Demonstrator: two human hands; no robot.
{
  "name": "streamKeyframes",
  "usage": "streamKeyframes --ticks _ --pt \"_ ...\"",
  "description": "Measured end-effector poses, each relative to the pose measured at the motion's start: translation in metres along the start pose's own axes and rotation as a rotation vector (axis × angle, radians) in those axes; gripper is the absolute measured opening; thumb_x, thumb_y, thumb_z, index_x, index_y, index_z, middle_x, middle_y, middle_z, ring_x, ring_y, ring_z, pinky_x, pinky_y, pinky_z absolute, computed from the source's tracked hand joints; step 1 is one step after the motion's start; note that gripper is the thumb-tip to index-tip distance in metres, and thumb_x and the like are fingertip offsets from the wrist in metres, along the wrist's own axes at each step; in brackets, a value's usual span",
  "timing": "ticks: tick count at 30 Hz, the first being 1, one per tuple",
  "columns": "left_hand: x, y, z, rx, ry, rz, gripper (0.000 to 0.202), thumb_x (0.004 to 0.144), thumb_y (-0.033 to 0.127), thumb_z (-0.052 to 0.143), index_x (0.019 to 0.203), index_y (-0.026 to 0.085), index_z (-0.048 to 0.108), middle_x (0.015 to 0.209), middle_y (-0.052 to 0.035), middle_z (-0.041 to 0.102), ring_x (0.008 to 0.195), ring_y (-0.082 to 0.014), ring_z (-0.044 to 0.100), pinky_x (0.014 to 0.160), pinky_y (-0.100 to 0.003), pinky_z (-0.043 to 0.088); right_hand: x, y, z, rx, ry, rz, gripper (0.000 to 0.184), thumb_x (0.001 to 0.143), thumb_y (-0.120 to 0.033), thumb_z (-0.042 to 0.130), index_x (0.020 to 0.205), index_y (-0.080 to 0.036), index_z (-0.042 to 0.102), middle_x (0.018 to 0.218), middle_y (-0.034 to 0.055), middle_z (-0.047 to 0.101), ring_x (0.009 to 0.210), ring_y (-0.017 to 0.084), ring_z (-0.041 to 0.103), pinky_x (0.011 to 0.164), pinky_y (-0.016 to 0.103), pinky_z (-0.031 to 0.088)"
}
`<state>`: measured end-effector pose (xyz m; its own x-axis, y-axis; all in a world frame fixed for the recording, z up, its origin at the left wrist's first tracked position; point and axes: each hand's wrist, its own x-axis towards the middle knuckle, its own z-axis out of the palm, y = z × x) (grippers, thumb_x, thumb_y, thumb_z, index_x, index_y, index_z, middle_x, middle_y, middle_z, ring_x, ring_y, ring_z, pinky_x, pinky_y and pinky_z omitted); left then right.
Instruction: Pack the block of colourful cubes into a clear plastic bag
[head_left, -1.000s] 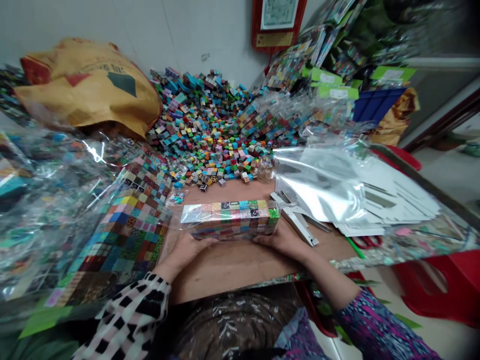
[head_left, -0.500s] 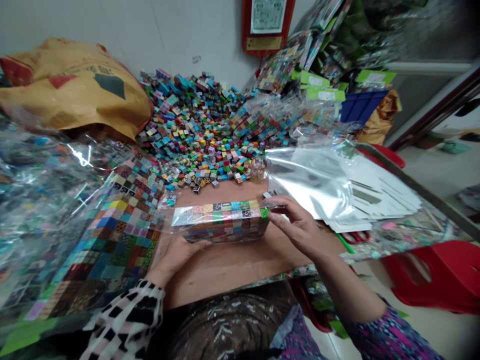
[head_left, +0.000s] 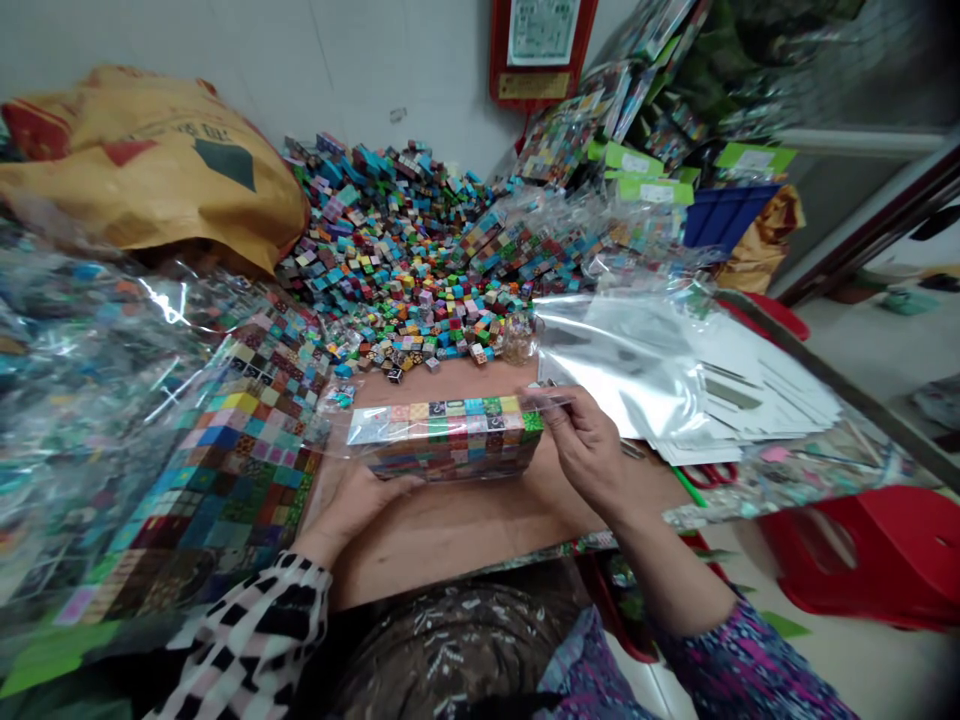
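A block of small colourful cubes wrapped in a clear plastic bag (head_left: 450,435) lies on the brown board (head_left: 465,525) in front of me. My left hand (head_left: 356,500) cups the block's near left corner, fingers curled against its side. My right hand (head_left: 589,450) is at the block's right end, with thumb and fingers pinched on the loose open end of the plastic bag (head_left: 551,402). Both sleeves show at the bottom, the left one checked black and white, the right one purple patterned.
A large heap of loose coloured cubes (head_left: 405,260) fills the back of the table. Packed cube sheets in plastic (head_left: 217,470) lie at left under a yellow sack (head_left: 142,170). Clear empty bags (head_left: 675,370) are stacked at right. A red stool (head_left: 870,555) stands at the lower right.
My right hand left the block's near right side, rose to its right end and closed on the bag's open end. The stapler beside it is now hidden. My left hand stayed put.
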<state>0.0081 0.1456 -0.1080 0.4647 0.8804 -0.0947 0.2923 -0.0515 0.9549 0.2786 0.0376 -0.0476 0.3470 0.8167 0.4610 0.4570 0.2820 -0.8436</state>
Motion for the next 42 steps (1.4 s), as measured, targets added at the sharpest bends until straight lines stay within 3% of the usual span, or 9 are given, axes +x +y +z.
streamKeyframes --ticks 5,7,9,13,17,21,27,33,42 --pt "0.002 0.000 -0.002 -0.059 -0.033 -0.025 0.049 0.053 0.039 0.088 0.095 0.017 0.075 0.103 -0.0114 0.076 0.101 -0.0340 0.068 0.104 -0.055 0.045 0.001 0.002 0.000 -0.026 0.016 -0.014 0.019 0.097 -0.033 0.051 0.104 -0.024 0.066 0.102 0.0045 0.071 0.100 0.020 0.065 0.085 0.035 0.049" --pt "0.000 0.002 -0.003 -0.094 0.036 -0.007 0.053 0.050 0.039 0.089 0.095 0.017 0.073 0.102 -0.0110 0.076 0.105 -0.0354 0.067 0.105 -0.055 0.044 0.001 0.002 0.001 -0.005 0.028 0.016 0.019 0.097 -0.035 0.052 0.104 -0.023 0.066 0.103 0.0050 0.071 0.099 0.020 0.066 0.085 0.035 0.050" --pt "-0.003 0.004 -0.001 -0.159 0.178 0.049 0.065 0.049 0.038 0.090 0.106 0.017 0.068 0.110 -0.0113 0.073 0.111 -0.0345 0.064 0.106 -0.053 0.043 0.000 0.002 0.001 0.026 0.030 0.055 0.020 0.096 -0.036 0.054 0.105 -0.023 0.066 0.106 0.0058 0.071 0.098 0.020 0.066 0.086 0.036 0.050" --pt "-0.008 0.011 0.005 -0.412 0.327 0.175 0.084 0.053 0.032 0.090 0.128 0.023 0.054 0.122 -0.0075 0.065 0.112 -0.0254 0.062 0.101 -0.039 0.047 -0.001 0.004 -0.001 0.059 0.004 0.093 0.021 0.093 -0.037 0.059 0.102 -0.022 0.069 0.104 0.0058 0.073 0.097 0.021 0.067 0.087 0.037 0.051" --pt "-0.006 0.028 0.009 -0.566 0.391 0.254 0.061 0.056 0.026 0.089 0.111 0.026 0.062 0.104 0.0012 0.066 0.092 -0.0142 0.062 0.082 -0.023 0.050 -0.001 0.006 -0.001 0.014 0.030 0.066 0.019 0.092 -0.036 0.059 0.094 -0.021 0.070 0.104 0.0066 0.073 0.098 0.021 0.067 0.089 0.038 0.050" --pt "-0.003 0.043 0.005 -0.536 0.376 0.274 0.045 0.060 0.022 0.087 0.099 0.025 0.065 0.088 0.0040 0.062 0.078 -0.0104 0.058 0.071 -0.018 0.048 -0.001 0.006 0.001 -0.035 0.045 0.036 0.019 0.093 -0.035 0.057 0.092 -0.021 0.070 0.101 0.0063 0.073 0.095 0.021 0.067 0.086 0.037 0.050" --pt "-0.001 0.048 0.000 -0.543 0.318 0.212 0.047 0.056 0.023 0.087 0.098 0.022 0.067 0.091 0.0019 0.064 0.083 -0.0131 0.059 0.072 -0.020 0.048 -0.002 0.006 0.002 -0.036 0.054 0.058 0.019 0.093 -0.036 0.056 0.090 -0.022 0.069 0.102 0.0057 0.073 0.097 0.021 0.066 0.086 0.037 0.049" --pt "0.000 0.049 0.001 -0.579 0.330 0.171 0.045 0.053 0.022 0.088 0.092 0.022 0.065 0.081 0.0042 0.063 0.073 -0.0116 0.058 0.065 -0.020 0.048 -0.002 0.005 0.003 -0.026 0.093 0.056 0.018 0.094 -0.035 0.056 0.095 -0.023 0.069 0.099 0.0041 0.074 0.094 0.020 0.067 0.082 0.034 0.049" --pt "0.001 0.051 0.000 -0.555 0.339 0.191 0.044 0.052 0.023 0.088 0.090 0.022 0.066 0.081 0.0039 0.064 0.074 -0.0112 0.058 0.066 -0.019 0.048 -0.003 0.009 0.008 0.122 0.123 0.140 0.020 0.093 -0.041 0.058 0.089 -0.024 0.067 0.097 0.0029 0.074 0.093 0.020 0.067 0.083 0.035 0.049"
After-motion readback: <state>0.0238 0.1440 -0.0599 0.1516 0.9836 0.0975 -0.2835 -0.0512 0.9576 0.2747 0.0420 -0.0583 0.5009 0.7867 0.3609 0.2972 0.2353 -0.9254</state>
